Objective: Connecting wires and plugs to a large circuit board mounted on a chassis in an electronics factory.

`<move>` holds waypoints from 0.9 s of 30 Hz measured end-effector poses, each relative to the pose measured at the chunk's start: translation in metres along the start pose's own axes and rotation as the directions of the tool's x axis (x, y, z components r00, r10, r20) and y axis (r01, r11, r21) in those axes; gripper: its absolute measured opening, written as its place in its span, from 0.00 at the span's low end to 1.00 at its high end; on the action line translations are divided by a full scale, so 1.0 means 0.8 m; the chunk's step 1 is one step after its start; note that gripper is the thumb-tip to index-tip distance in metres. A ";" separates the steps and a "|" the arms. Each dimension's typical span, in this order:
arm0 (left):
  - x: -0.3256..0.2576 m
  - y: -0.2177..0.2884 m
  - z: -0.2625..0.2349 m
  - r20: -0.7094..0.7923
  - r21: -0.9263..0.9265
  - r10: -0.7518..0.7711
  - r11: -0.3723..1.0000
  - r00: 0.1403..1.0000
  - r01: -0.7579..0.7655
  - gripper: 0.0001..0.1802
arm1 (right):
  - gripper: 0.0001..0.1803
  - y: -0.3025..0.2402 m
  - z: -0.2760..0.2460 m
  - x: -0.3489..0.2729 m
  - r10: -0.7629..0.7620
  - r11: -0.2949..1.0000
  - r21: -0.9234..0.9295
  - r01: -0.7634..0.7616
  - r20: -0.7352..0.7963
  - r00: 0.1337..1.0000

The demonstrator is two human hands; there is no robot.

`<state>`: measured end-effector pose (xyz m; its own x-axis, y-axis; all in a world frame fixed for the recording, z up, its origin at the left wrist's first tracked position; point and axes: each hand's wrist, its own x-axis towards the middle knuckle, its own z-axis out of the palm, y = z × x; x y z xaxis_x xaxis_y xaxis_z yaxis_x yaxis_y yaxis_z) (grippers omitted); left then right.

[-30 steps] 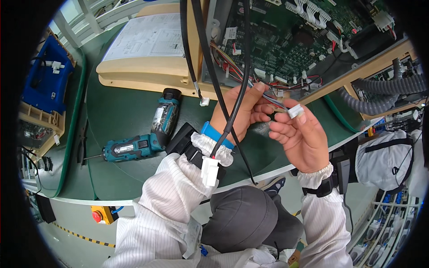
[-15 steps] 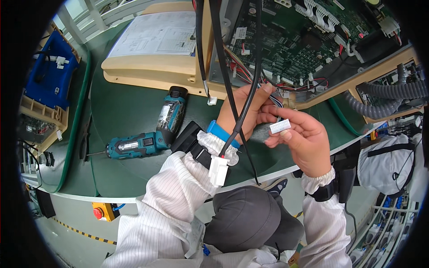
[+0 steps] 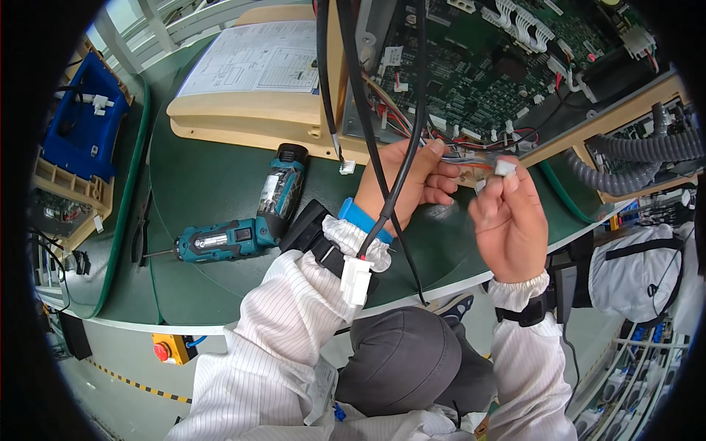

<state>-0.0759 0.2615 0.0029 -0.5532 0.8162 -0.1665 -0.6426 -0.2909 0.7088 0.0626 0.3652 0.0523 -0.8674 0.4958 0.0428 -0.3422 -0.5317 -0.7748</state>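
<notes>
My left hand (image 3: 404, 176) is closed on a thin bundle of coloured wires (image 3: 467, 159) at the lower edge of a green circuit board (image 3: 471, 88). At the wires' right end, my right hand (image 3: 512, 228) pinches a small white connector (image 3: 504, 168) between thumb and fingers. A second pale piece shows partly beside those fingers, too hidden to name. Black cables (image 3: 401, 165) hang in front of my left hand and wrist. One ends in a white plug (image 3: 356, 281) over my left sleeve. Another small white connector (image 3: 347, 167) hangs just above the mat, left of my left hand.
A teal cordless screwdriver (image 3: 228, 239) lies on the green mat (image 3: 198, 294), beside pliers (image 3: 140, 231). Printed drawings (image 3: 250, 62) rest on a beige cover. At left stands a blue bin (image 3: 84, 136); grey corrugated hoses (image 3: 640, 151) are at right. A red stop button (image 3: 162, 351) sits below the table edge.
My right hand has moved up and to the right with the white connector, drawing the wires out sideways. My left hand stays at nearly the same place on the bundle.
</notes>
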 end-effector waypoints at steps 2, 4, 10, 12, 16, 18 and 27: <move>-0.003 0.005 0.004 0.004 0.007 -0.005 1.000 1.000 0.005 0.13 | 0.14 0.013 0.007 0.004 -0.044 0.998 0.035 0.052 -0.203 0.978; -0.006 0.007 0.004 -0.036 0.072 -0.005 0.997 0.999 0.007 0.13 | 0.14 0.025 0.016 0.008 -0.065 0.995 0.041 0.096 -0.466 0.882; 0.000 0.002 0.002 0.007 0.077 -0.007 0.997 1.000 0.006 0.10 | 0.14 0.026 -0.003 0.024 -0.034 0.958 -0.273 -0.085 -0.405 0.914; 0.003 0.001 0.003 0.031 0.074 0.021 0.997 0.999 -0.023 0.10 | 0.13 0.034 -0.007 0.036 -0.129 0.870 -0.487 -0.074 -0.370 0.920; 0.006 -0.002 0.004 0.038 0.046 0.032 0.998 0.999 -0.034 0.12 | 0.11 0.049 -0.021 0.035 -0.445 0.588 -0.803 0.099 -0.219 0.869; 0.006 -0.002 0.002 0.033 0.047 0.032 0.998 0.999 -0.033 0.12 | 0.11 0.052 -0.025 0.032 -0.500 0.515 -0.837 0.183 -0.121 0.857; 0.009 -0.003 -0.001 0.044 0.056 0.029 0.998 0.999 -0.031 0.14 | 0.12 0.051 -0.011 0.029 -0.397 0.584 -0.812 -0.010 -0.297 0.868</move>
<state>-0.0786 0.2674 -0.0007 -0.5479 0.8285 -0.1158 -0.5939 -0.2878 0.7513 0.0316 0.3612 0.0159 -0.5100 0.8456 0.1579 0.1022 0.2418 -0.9649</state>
